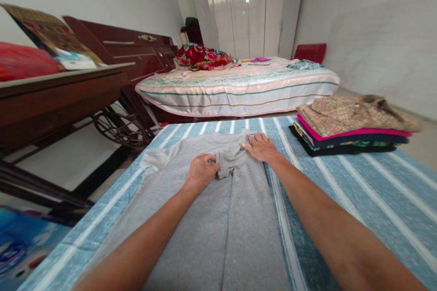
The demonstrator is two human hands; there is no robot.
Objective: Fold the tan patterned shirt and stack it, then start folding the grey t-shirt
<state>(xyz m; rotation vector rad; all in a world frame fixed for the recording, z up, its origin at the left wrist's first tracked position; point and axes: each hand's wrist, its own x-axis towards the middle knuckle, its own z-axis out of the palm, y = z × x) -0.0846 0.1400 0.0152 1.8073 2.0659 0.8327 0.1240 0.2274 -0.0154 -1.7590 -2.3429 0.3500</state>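
Observation:
A grey short-sleeved shirt (194,236) lies spread on a blue and white striped sheet (317,200). Its right side is folded in toward the middle, and the folded sleeve is bunched near the top. My left hand (202,172) pinches the edge of that sleeve between thumb and fingers. On the upper right of the shirt, by its folded edge, my right hand (261,146) rests flat with its fingers stretched out. The left sleeve lies out to the side, apart from both hands.
A stack of folded clothes (355,122) sits on the sheet to the right. Beyond stands a bed (239,95) with a red floral blanket (205,57). A wooden sewing-machine table (64,91) is on the left, and a wardrobe (249,13) is at the back.

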